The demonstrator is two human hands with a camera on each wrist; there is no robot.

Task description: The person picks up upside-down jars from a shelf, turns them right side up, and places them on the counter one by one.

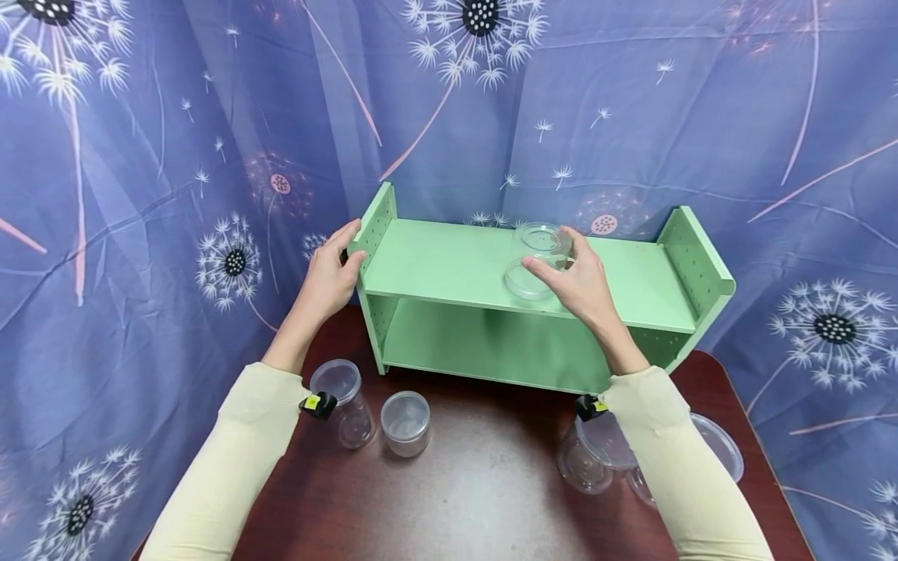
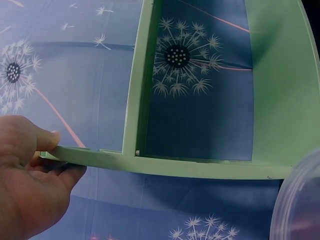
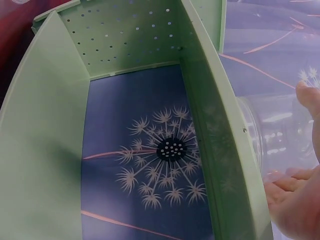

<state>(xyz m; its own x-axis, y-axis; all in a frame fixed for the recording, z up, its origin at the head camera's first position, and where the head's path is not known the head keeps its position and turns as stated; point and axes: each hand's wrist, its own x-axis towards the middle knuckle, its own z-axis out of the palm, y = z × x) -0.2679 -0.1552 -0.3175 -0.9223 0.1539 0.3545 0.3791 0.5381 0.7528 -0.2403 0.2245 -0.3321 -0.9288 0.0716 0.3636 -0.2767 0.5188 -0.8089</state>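
A green two-tier shelf (image 1: 442, 253) stands against the curtain. On its upper board, right of the middle, is a clear plastic jar (image 1: 529, 276). My right hand (image 1: 582, 284) holds this jar from the right, thumb on the near side and fingers behind; the right wrist view also shows the jar (image 3: 277, 132) at the board's edge. With thumb and fingers on opposite faces, my left hand (image 1: 330, 273) grips the shelf's left side panel (image 2: 100, 158) near its upper front corner.
On the brown table (image 1: 463, 499), a tall clear jar (image 1: 355, 425) and a short clear jar (image 1: 405, 428) stand at the left. More clear containers (image 1: 585, 463) stand at the right, partly hidden by my right forearm. A dandelion-print curtain (image 1: 449, 125) hangs behind.
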